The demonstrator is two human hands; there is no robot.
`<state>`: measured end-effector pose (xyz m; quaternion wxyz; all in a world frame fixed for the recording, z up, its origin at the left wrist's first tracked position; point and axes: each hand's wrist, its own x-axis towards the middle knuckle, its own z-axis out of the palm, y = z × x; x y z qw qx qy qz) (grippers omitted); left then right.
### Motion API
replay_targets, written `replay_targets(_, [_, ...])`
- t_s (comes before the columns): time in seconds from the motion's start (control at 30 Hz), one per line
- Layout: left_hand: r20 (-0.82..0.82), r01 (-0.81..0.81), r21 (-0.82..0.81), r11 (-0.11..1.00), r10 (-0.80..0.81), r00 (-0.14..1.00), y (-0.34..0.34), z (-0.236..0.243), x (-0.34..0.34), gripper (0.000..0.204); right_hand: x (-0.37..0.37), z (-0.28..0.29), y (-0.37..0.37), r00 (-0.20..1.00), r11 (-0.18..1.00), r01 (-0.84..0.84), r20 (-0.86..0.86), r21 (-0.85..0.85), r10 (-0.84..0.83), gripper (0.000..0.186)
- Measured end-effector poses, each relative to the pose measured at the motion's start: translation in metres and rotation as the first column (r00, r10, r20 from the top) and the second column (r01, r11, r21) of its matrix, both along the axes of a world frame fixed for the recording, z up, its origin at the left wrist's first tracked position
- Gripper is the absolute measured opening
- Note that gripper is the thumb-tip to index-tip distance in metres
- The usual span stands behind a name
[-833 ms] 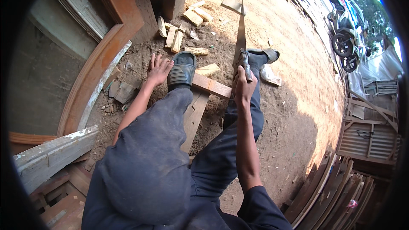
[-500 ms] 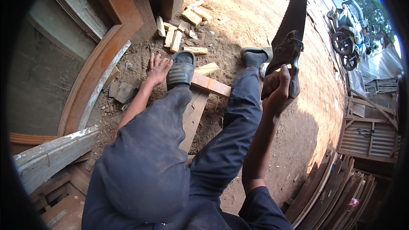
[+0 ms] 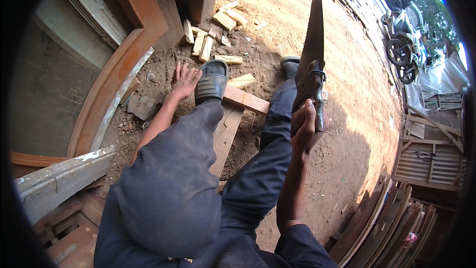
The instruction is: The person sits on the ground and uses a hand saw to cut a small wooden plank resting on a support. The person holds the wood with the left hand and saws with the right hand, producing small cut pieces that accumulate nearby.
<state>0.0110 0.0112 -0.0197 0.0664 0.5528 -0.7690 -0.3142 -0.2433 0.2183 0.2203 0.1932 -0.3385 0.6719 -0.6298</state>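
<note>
In my right hand (image 3: 306, 124) is the handle of a hand saw (image 3: 313, 30), its toothed blade pointing up and away from me, over my right leg. My left hand (image 3: 185, 80) has its fingers spread beside my left sandal (image 3: 211, 82), and it holds nothing that I can see. That sandal presses down at the left end of a reddish wooden bar (image 3: 250, 101), which lies crosswise over a plank (image 3: 227, 136) between my legs. The bar's right end reaches my right trouser leg. A small wood block (image 3: 241, 80) lies just beyond the bar.
Several cut wood blocks (image 3: 202, 44) lie on the dirt ahead. A curved wooden frame (image 3: 116, 77) leans at the left, with a weathered white beam (image 3: 64, 181) below it. Stacked boards (image 3: 377, 223) are at the lower right. Motorbikes (image 3: 402, 44) stand far right.
My right hand has brought the saw left and lower, nearer my right leg. My left hand and the wooden bar stay nearly in place.
</note>
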Motion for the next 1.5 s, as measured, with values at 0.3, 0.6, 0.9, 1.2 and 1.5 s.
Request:
replay_targets(0.3, [0.022,0.091,0.018,0.996,-0.092,0.996,0.005,0.019,-0.008,0.08,0.046,-0.016,0.094,0.996,0.968,0.073,0.039,0.239,-0.085,0.026])
replay_targets(0.6, [0.082,0.101,-0.036,0.994,-0.098,0.992,-0.002,0.004,-0.003,0.077,0.084,-0.037,0.174,0.976,0.895,0.018,0.188,0.446,-0.114,0.024])
replay_targets(0.9, [0.029,0.055,-0.023,0.998,-0.054,0.998,-0.002,0.004,0.0,0.075,0.089,-0.04,0.167,0.963,0.885,0.043,0.217,0.463,-0.161,0.026])
replay_targets(1.2, [0.046,0.04,0.006,0.999,-0.041,0.998,-0.01,-0.007,0.01,0.078,0.068,-0.037,0.133,0.947,0.926,0.025,0.287,0.378,-0.143,0.025])
replay_targets(1.5, [-0.026,0.046,0.045,0.998,-0.045,0.999,-0.005,0.007,0.0,0.078,0.079,-0.084,0.15,0.946,0.86,-0.136,0.323,0.492,-0.035,0.023])
